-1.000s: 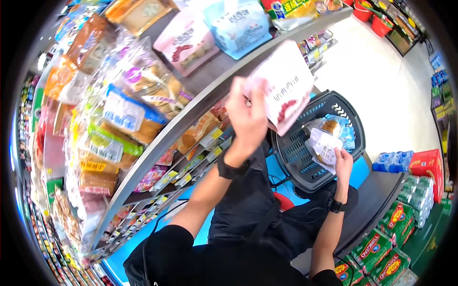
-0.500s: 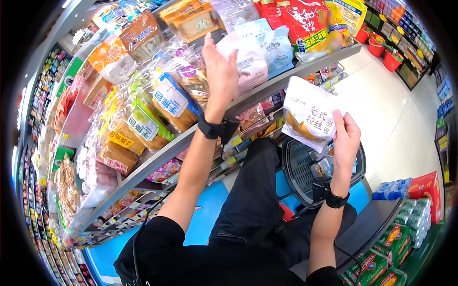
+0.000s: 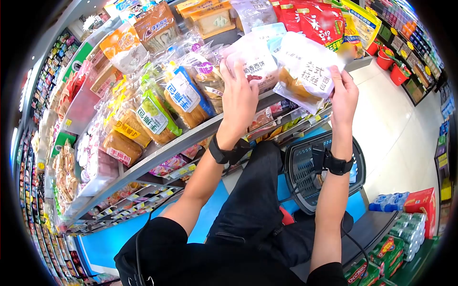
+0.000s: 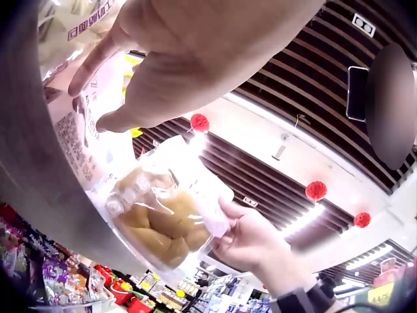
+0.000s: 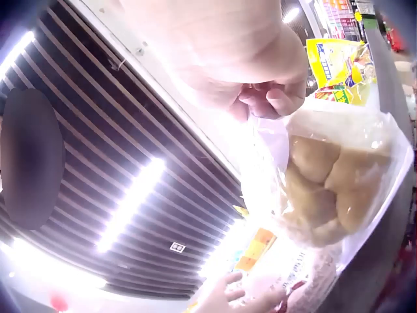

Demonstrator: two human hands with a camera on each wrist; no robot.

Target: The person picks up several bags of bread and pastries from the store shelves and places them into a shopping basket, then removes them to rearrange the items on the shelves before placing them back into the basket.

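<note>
Three wrapped loaves: a yellow-labelled loaf (image 3: 128,138), a green-labelled loaf (image 3: 156,119) and a blue-labelled loaf (image 3: 188,97) are sitting side by side on the shelf (image 3: 183,139), close to its front edge.
Left arm: the forearm is reaching up and forward from a black sleeve, with a dark wristband (image 3: 229,152) circling the wrist.
Left hand (image 3: 240,97): the back of the hand is facing the head camera; the fingers are extending nearly straight, slightly spread, the thumb is standing apart from them, and they are touching the left part of the pink pouch without curling round it.
Pink pouch (image 3: 257,64): it is lying at the shelf's front edge, beneath the left fingertips.
Blue pouch (image 3: 273,32): it is showing just behind the pink one, partly hidden.
Bread bag (image 3: 307,71): the white-and-clear pack is hanging in the air at the shelf's front, right of the pink pouch, with golden bread showing through its lower left; whether it is touching the pouches is impossible to tell.
Right hand (image 3: 344,95): the fingers are bending and closing with the thumb on the bag's right edge, pinching it.
Right arm: the forearm is rising almost vertically in the head view, above the basket.
Basket (image 3: 299,164): the dark slotted basket is standing below, partly covered by the right forearm.
</note>
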